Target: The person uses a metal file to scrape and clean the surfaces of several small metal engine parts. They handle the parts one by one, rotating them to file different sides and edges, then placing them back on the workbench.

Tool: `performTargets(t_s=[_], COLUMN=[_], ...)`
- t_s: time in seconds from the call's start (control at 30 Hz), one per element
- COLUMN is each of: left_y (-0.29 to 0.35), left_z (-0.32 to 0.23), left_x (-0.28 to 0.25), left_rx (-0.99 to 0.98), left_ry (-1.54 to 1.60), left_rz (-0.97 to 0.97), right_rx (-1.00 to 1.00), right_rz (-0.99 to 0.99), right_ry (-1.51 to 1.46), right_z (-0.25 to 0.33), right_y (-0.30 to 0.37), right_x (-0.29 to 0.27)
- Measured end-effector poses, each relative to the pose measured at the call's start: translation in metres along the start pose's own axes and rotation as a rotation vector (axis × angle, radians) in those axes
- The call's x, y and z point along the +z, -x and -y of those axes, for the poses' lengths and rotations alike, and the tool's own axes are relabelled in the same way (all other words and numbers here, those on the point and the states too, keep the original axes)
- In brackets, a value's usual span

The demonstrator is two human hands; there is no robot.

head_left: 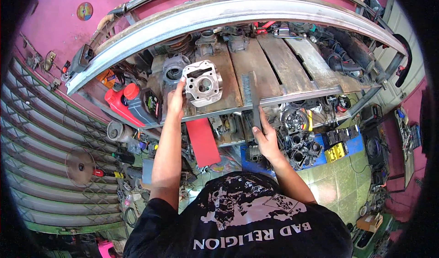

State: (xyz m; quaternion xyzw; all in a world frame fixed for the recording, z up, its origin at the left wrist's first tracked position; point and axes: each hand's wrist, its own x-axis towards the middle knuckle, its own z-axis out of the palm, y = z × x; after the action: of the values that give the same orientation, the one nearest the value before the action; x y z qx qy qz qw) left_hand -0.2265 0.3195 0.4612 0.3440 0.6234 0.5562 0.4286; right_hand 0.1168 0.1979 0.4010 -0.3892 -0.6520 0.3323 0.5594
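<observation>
Grey metal is what the head view shows first: a cylinder head (pixel 202 87), pinched at its left edge by the left grip (pixel 176 98), with its flat face and round chamber turned up. It lies just right of this grip, over the near part of the wooden table (pixel 263 68); whether the wood carries its weight, I cannot tell. The right grip (pixel 265 138) is closed around the handle of what looks like a wire brush (pixel 250 91). The brush points away from this grip, and its bristled side faces the cylinder head, with a gap between them.

To brush well, I think it is better to rest the casting on the planks and press it steadily with the left grip, fingers away from the stroke. The right grip should keep the bristles flat, with light and even strokes, because the flat face may be scratched. Beyond the left grip stands another engine casting (pixel 174 69), so the stroke should leave it some room.
</observation>
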Motion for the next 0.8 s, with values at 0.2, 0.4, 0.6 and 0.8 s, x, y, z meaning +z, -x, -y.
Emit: performTargets(t_s=[0.2,0.4,0.6,0.8], left_y=[0.012,0.006,0.022,0.015], left_z=[0.002,0.013,0.033,0.036], left_x=[0.003,-0.003,0.004,0.008], left_rx=[0.027,0.072,0.144,0.184], left_ry=[0.125,-0.123,0.047,0.199], left_rz=[0.062,0.002,0.095,0.167], right_rx=[-0.112,-0.243,-0.525,-0.418], right_rz=[0.178,0.083,0.185,0.143], right_ry=[0.352,0.625,0.727,0.773], right_z=[0.012,0.014,0.007,0.004], right_y=[-0.014,-0.071,-0.073,-0.079], right_x=[0.029,0.085,0.108,0.101])
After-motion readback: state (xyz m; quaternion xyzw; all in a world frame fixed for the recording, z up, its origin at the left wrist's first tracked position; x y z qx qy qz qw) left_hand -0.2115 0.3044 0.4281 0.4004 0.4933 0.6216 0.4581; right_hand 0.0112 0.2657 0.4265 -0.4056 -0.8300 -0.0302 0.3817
